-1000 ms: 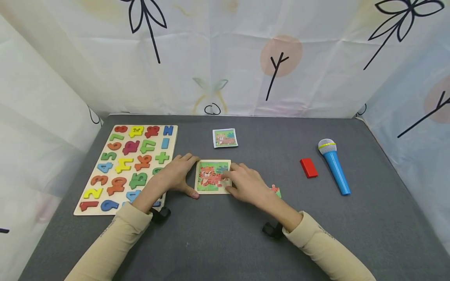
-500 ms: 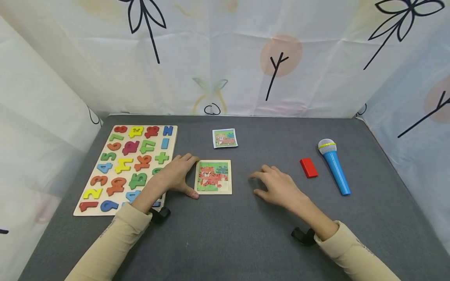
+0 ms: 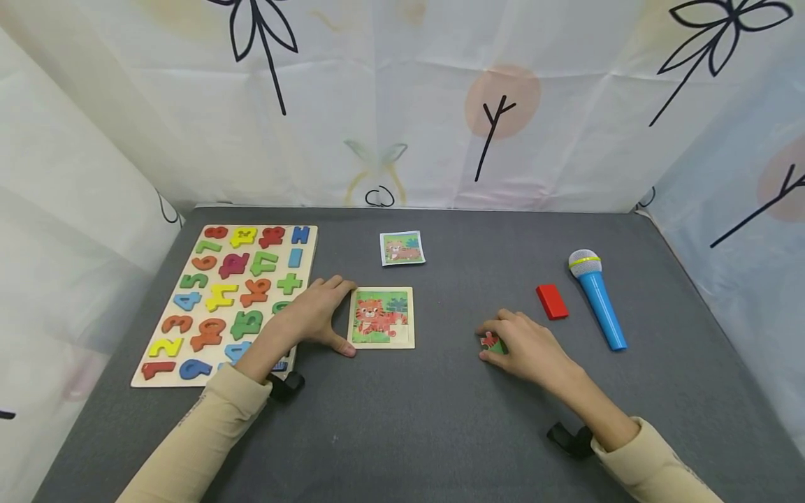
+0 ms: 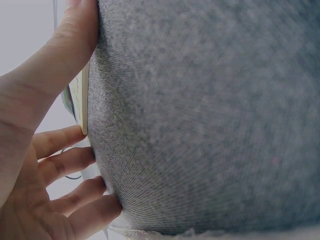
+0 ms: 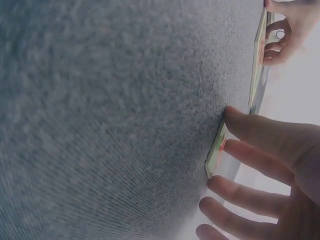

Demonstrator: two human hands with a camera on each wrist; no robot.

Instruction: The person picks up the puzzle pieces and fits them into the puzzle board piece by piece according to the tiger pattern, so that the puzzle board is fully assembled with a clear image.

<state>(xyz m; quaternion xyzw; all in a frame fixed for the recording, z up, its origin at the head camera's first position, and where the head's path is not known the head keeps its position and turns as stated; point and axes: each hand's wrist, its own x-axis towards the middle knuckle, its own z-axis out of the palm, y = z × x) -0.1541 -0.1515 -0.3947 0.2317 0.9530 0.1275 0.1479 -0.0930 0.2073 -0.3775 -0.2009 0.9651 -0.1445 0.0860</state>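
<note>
A jigsaw puzzle board (image 3: 381, 345) with a red tiger picture lies flat in the middle of the table. My left hand (image 3: 314, 311) holds its left side, thumb at the near corner and index finger at the far one. Its pale wooden edge (image 4: 84, 102) shows between thumb and index in the left wrist view. To the right, my right hand (image 3: 527, 349) spans a small red-and-green puzzle piece (image 3: 492, 343) between thumb and fingers. In the right wrist view the piece (image 5: 216, 152) is close to the table, its ends at the thumb and middle fingertip.
A board of coloured letters and numbers (image 3: 165, 307) lies at the left, partly under my left forearm. A small tiger picture card (image 3: 402, 248) lies behind the puzzle. At the right are a red block (image 3: 552, 302) and a blue toy microphone (image 3: 600, 300). White cloth surrounds the table.
My right hand has left the puzzle board and moved right to the loose piece, which it now grips. A piece now sits at the board's lower right. The left hand stays put.
</note>
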